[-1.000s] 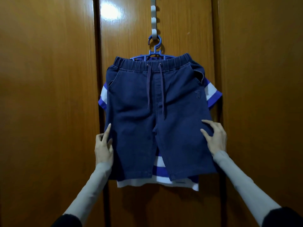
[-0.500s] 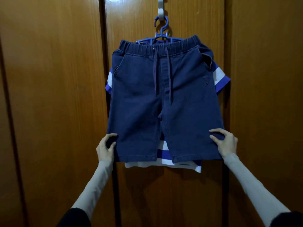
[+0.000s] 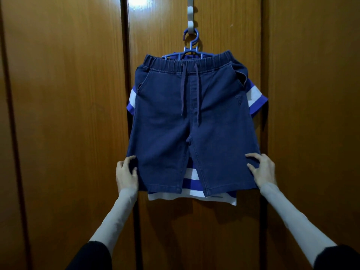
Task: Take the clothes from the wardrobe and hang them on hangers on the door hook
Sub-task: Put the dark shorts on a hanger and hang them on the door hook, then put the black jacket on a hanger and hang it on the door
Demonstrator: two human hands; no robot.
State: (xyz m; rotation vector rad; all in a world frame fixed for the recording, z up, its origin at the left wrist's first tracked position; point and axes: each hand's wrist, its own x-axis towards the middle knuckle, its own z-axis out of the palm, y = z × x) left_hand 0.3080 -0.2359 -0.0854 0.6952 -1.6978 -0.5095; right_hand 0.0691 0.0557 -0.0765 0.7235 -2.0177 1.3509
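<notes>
Dark blue denim shorts with a drawstring hang on a blue plastic hanger hooked onto the white door hook. Behind them hangs a blue-and-white striped shirt, showing at both sleeves and below the hem. My left hand grips the outer edge of the left leg near the hem, with fingers and thumb curled onto the cloth. My right hand pinches the outer edge of the right leg at the same height.
The clothes hang flat against a brown wooden wardrobe door, which has vertical seams left and right of the middle panel. A lamp's glare shows at the top of the panel.
Both hands slid down the shorts' outer edges from mid-leg to near the hem, and their fingers curled onto the cloth. The view shifted slightly; the shorts hang straighter.
</notes>
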